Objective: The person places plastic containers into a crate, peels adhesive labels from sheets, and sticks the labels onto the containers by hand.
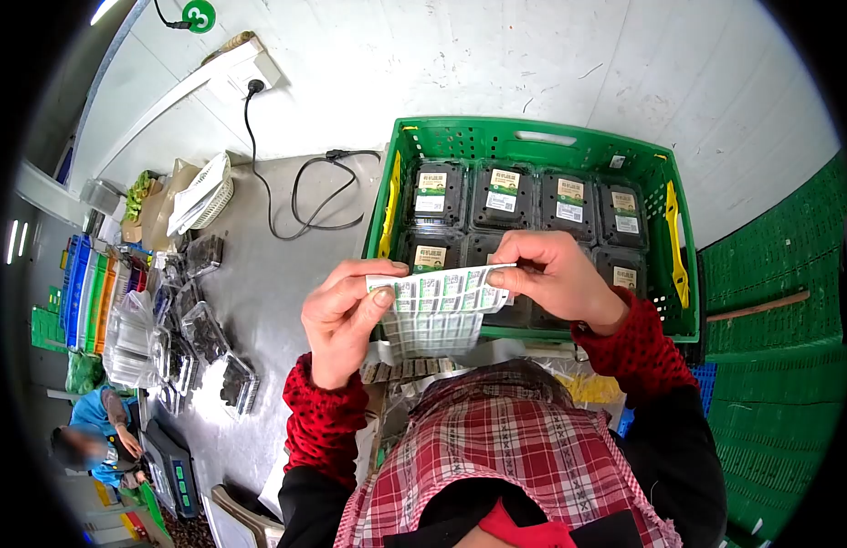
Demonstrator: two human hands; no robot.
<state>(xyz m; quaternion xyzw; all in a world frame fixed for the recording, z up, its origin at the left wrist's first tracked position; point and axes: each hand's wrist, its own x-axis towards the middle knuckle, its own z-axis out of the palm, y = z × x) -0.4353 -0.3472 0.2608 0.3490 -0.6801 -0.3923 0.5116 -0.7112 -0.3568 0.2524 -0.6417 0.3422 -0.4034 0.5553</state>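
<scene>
A sheet of small printed labels (432, 331) in green and white is stretched between my two hands, in front of my chest. My left hand (346, 310) pinches its left edge between thumb and fingers. At the upper right corner, my right hand (556, 279) grips the same sheet with thumb and forefinger. Just beyond them stands a green plastic crate (551, 135) with yellow handles. Dark clear-lidded punnets (503, 195) with labels on top sit in rows inside it. My hands and the sheet hide part of the nearer row.
Several dark-filled punnets (204, 331) and stacked clear trays (129, 338) lie on the metal table (259, 310) at left. A black cable (300, 196) crosses its back. A co-worker (99, 429) is beside a scale (172, 466). Green crates (779, 338) stand at right.
</scene>
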